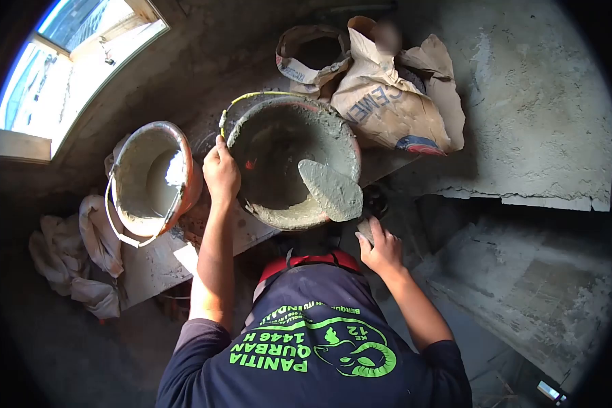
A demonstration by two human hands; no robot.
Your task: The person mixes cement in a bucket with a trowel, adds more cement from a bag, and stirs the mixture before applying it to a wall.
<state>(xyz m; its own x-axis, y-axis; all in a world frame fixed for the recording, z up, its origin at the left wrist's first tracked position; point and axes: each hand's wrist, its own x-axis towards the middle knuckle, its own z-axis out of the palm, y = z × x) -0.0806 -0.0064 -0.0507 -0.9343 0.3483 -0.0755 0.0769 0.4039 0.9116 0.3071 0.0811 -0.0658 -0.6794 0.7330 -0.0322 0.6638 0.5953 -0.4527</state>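
A large bucket (353, 146) caked with grey mortar stands in front of me, its inner walls thickly coated. My left hand (222, 171) is closed around the bucket's yellow handle (225, 117) at the left side of the rim. In my right hand (381, 248) is the grip of a trowel, held just below and right of the bucket. The trowel's mortar-covered blade (333, 192) lies over the bucket's near right rim, tip pointing up and left. Left of my left hand, an orange bucket (192, 178) leans with grey liquid in it.
Behind the bucket lies an open paper cement bag (381, 102), beside a torn paper bag (289, 68). Crumpled sacks (98, 238) rest at the left. A rough concrete ledge (530, 115) spans the right, with its broken edge facing me. A window opening (68, 68) is at upper left.
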